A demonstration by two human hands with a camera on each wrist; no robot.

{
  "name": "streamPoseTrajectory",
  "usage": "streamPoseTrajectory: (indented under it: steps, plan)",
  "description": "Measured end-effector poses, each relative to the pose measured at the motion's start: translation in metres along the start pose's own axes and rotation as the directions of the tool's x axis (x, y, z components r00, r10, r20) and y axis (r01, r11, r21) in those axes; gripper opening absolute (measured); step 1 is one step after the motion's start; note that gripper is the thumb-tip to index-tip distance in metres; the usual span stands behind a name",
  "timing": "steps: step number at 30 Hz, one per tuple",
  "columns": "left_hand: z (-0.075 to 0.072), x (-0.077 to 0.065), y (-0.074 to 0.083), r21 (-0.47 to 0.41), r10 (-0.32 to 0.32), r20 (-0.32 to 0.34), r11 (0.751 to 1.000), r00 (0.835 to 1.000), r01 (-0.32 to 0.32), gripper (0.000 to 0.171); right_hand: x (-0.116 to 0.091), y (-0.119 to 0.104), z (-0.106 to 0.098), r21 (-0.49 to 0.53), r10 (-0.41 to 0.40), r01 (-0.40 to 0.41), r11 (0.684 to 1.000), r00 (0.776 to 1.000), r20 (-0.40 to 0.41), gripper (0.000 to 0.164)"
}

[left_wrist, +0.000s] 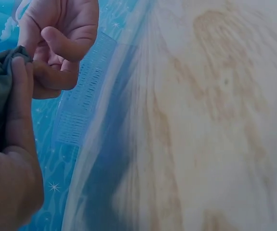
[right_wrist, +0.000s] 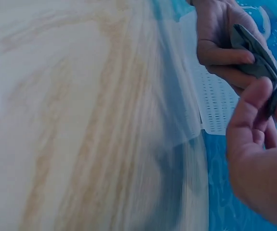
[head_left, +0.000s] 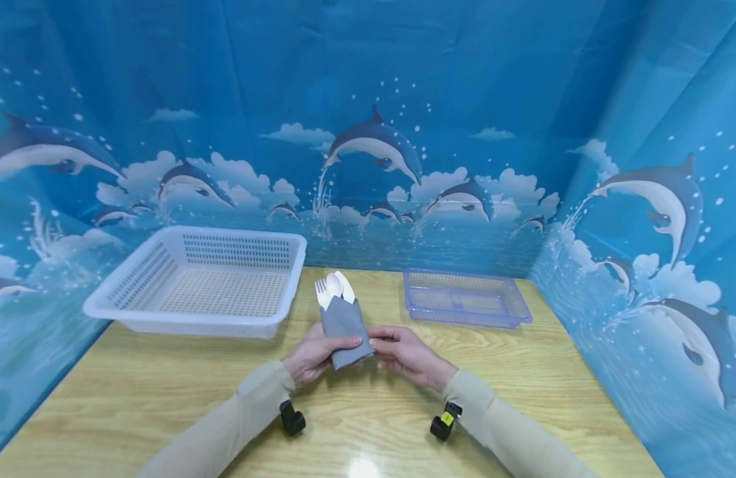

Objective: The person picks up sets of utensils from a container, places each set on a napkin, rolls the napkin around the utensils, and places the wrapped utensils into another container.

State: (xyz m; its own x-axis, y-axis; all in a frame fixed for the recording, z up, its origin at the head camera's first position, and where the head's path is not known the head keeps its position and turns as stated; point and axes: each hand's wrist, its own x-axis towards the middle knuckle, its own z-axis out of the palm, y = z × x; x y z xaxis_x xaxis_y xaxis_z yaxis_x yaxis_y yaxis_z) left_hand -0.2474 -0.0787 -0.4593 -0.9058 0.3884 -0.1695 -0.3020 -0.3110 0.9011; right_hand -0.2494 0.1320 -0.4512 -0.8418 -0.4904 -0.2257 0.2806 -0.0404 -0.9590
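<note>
Wrist cameras: two small black units [head_left: 292, 419] sit on the sleeves nearest the viewer, on the near side of the napkin, each aimed at its own hand.

Left hand [head_left: 313, 353]: its thumb lies across the front of the napkin and its fingers curl behind, pinching the lower left edge; the grip looks meant to keep the fold from springing open.

Right hand [head_left: 406, 352]: fingertips meet the napkin's lower right corner, thumb and fingers pinching the cloth. In the right wrist view the grey fabric is caught between thumb and fingers [right_wrist: 254, 101], so both sides of the wrap are pressed closed at once.

Napkin [head_left: 344, 330]: grey, folded into a narrow pocket, raised just above the bench between the two hands, tilted so its open mouth points away from the person.

Cutlery [head_left: 335, 287]: a white fork, spoon and knife stand out of the napkin's far end, heads bunched together; the pocket holds their handles, which is likely why the lower part is squeezed.

Bench [head_left: 165, 392]: pale wood grain, under the napkin and stretching to either side.

White basket [head_left: 200, 282]: beyond the napkin and to its left, mesh-sided, nothing visible inside.

Clear tray [head_left: 466, 297]: beyond the napkin and to its right, shallow, bluish.

Backdrop [head_left: 374, 146]: blue dolphin-print sheet, farthest from the napkin, walling the bench on three sides.
</note>
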Motion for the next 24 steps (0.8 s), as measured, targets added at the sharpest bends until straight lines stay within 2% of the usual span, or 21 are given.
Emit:
streamPoseTrajectory:
  steps: [6, 10, 13, 19, 22, 24]
  plan:
    - [0.002, 0.001, 0.002, -0.003, 0.005, -0.006, 1.000, 1.000, -0.005, 0.071, 0.000, 0.004, 0.004, -0.065, -0.094, 0.089, 0.994, 0.993, -0.079, 0.043]
    - [0.002, 0.001, 0.002, -0.005, -0.002, -0.004, 1.000, 1.000, 0.002, 0.069, -0.001, 0.005, 0.006, -0.085, -0.128, 0.118, 0.989, 0.984, -0.123, 0.041]
    - [0.001, 0.001, 0.002, -0.012, -0.003, 0.005, 1.000, 1.000, 0.003, 0.069, -0.002, 0.005, 0.007, -0.032, -0.119, 0.116, 0.993, 0.987, -0.112, 0.041]
    - [0.001, 0.002, 0.002, -0.012, 0.012, -0.024, 1.000, 1.000, -0.012, 0.069, 0.000, 0.006, 0.010, 0.192, -0.046, 0.058, 0.980, 0.997, -0.067, 0.030]
    - [0.002, 0.002, 0.002, -0.004, 0.018, -0.038, 1.000, 0.999, -0.018, 0.068, 0.001, 0.008, 0.012, 0.194, -0.024, 0.047, 0.980, 0.993, -0.117, 0.019]
    - [0.003, 0.002, 0.002, 0.003, 0.019, -0.037, 1.000, 0.999, -0.019, 0.067, 0.000, 0.009, 0.013, 0.148, -0.028, 0.053, 0.987, 0.985, -0.171, 0.015]
